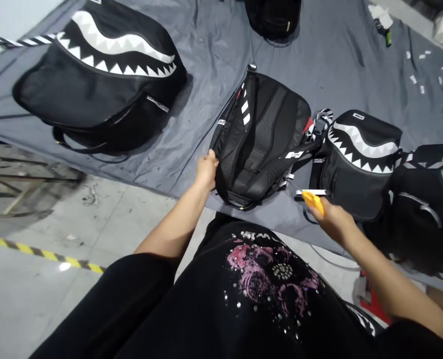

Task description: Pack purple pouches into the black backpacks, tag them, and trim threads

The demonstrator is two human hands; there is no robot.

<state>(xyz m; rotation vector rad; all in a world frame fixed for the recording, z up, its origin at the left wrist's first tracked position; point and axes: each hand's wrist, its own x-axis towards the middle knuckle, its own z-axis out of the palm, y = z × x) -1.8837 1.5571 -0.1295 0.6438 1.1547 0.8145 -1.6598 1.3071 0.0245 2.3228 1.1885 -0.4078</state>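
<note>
A black backpack (272,114) lies back panel up on the grey cloth, its straps showing black-and-white stripes. My left hand (206,170) is closed on the edge of its left side. To the right of the bag, my right hand (333,219) grips a yellow-orange handled tool (313,201). A thin metal tip seems to reach from the tool toward a small white tag (290,176) at the bag's lower right side; contact cannot be made out. The tool's exact kind is unclear.
A larger black backpack (94,104) with a white-toothed mouth print lies at left. Similar backpacks (359,174) crowd the right, and another dark bag (274,20) is at the back. Grey cloth (341,60) covers the table. Paper scraps lie far right; yellow-black tape (49,253) marks the floor.
</note>
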